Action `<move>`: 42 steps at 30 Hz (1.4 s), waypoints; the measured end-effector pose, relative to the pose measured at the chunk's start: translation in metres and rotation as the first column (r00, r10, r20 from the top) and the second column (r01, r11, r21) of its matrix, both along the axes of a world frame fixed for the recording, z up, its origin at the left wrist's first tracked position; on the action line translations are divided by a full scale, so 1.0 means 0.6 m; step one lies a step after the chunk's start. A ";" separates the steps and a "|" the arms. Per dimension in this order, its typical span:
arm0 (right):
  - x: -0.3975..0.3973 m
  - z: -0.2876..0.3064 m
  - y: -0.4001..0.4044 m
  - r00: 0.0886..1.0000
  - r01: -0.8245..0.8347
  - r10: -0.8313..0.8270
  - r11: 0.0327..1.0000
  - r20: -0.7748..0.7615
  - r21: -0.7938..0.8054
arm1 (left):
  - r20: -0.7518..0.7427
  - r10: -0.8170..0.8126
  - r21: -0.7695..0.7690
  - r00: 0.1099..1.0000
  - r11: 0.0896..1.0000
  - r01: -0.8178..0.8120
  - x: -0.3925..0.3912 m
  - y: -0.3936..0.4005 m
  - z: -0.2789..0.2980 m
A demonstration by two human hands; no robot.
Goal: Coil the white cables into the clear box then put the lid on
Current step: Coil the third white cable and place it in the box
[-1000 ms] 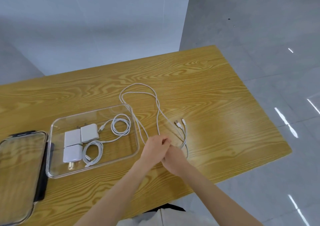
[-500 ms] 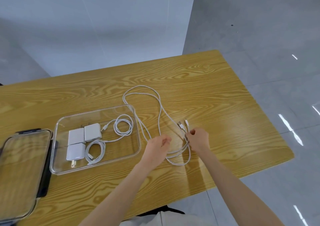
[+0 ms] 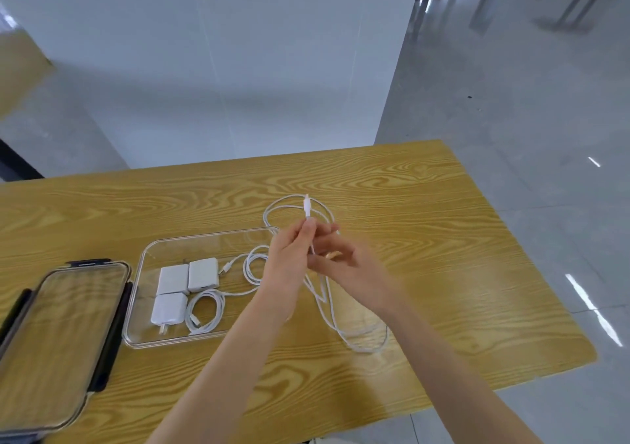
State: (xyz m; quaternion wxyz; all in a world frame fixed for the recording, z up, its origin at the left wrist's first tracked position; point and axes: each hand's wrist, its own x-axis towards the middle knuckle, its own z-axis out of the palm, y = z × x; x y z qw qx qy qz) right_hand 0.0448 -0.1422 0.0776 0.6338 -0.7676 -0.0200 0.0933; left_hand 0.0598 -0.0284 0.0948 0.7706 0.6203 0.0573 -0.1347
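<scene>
A long loose white cable (image 3: 354,336) sprawls on the wooden table right of the clear box (image 3: 136,307). My left hand (image 3: 289,256) is raised above the table and pinches this cable near its plug end, which sticks up past the fingers. My right hand (image 3: 354,270) is just to the right, fingers partly spread, with the cable running under them; its grip is blurred. Inside the box lie three white chargers (image 3: 185,288) and two coiled white cables (image 3: 204,312). The clear lid (image 3: 51,334) with dark clips lies left of the box.
The table's right edge (image 3: 531,263) and near edge drop off to a glossy grey floor. A white wall stands behind the table. Bare wood lies to the right of the loose cable.
Both hands lifted from the table and came together. My left hand now holds the cable's plug end up in the air. The camera tilted upward.
</scene>
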 end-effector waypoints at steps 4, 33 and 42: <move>-0.013 -0.019 0.020 0.977 -0.180 0.181 0.983 -0.114 0.024 | -0.020 0.063 -0.269 0.998 0.961 -0.066 0.013 0.049 0.041; 0.015 0.073 0.137 0.903 -0.047 0.327 0.721 0.279 -0.692 | -0.149 0.199 -0.037 0.969 0.978 -0.206 -0.050 0.123 0.002; -0.041 -0.010 0.128 0.842 -0.252 0.484 0.744 0.239 -0.619 | -0.223 0.061 -0.516 0.973 0.839 -0.171 -0.014 0.169 0.029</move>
